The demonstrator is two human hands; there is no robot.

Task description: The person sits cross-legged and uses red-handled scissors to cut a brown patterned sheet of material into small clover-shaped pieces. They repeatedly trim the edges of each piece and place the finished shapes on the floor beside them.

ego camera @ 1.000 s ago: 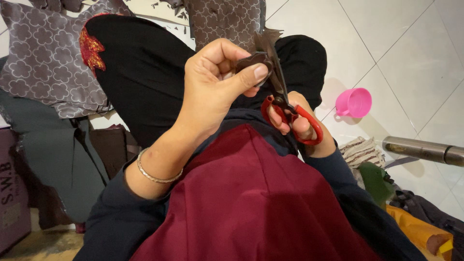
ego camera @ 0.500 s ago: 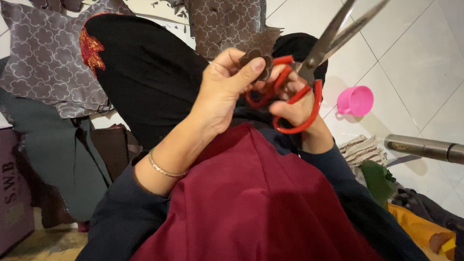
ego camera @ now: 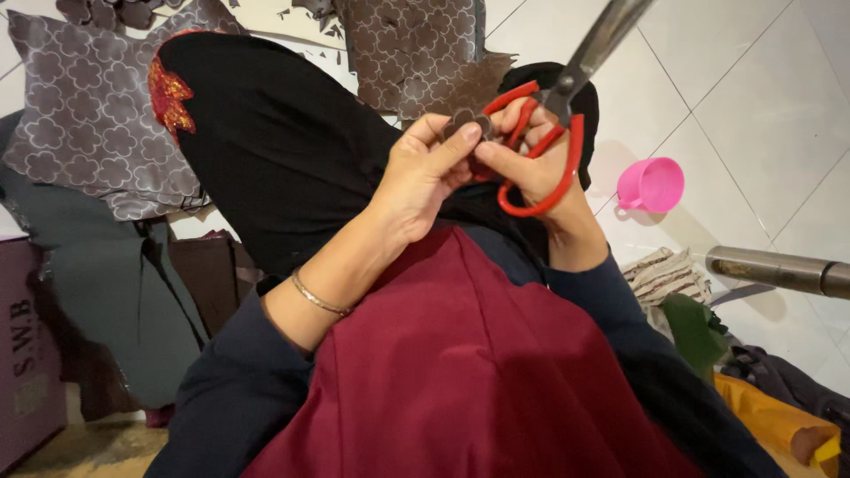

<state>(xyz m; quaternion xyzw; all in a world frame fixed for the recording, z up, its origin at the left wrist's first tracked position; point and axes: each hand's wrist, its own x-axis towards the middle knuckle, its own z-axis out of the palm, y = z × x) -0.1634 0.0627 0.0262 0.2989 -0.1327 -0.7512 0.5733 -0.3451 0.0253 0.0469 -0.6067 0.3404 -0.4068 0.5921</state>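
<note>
Left hand [ego camera: 423, 177] pinches a small brown flower-shaped cutout piece [ego camera: 462, 122] between thumb and forefinger, held up over the lap, centre of the view. Right hand [ego camera: 531, 164] sits just right of it, fingers through the loops of the red-handled steel scissors [ego camera: 553, 133], closed on the handles; its fingertips also touch the cutout from the right. Scissor blades point up and to the far right, running out of frame at the top edge; cannot tell whether the blades are apart or together

A thin metal bangle [ego camera: 319, 299] sits on the left wrist, dark blue sleeves on both arms. Dark red cloth [ego camera: 460, 372] covers the near lap, black cloth with an orange-red embroidered patch [ego camera: 266, 142] lies beyond it

On the white tiled floor [ego camera: 753, 88]: grey sheet with a cut-out quatrefoil pattern [ego camera: 80, 115] at far left, brown sheet of the same pattern [ego camera: 416, 62] just beyond the hands, small pink plastic cup [ego camera: 652, 184] to the right, well apart from the hands. A grey metal tube [ego camera: 779, 270] lies at the right edge, with a striped folded rag [ego camera: 664, 274] near its left end
</note>
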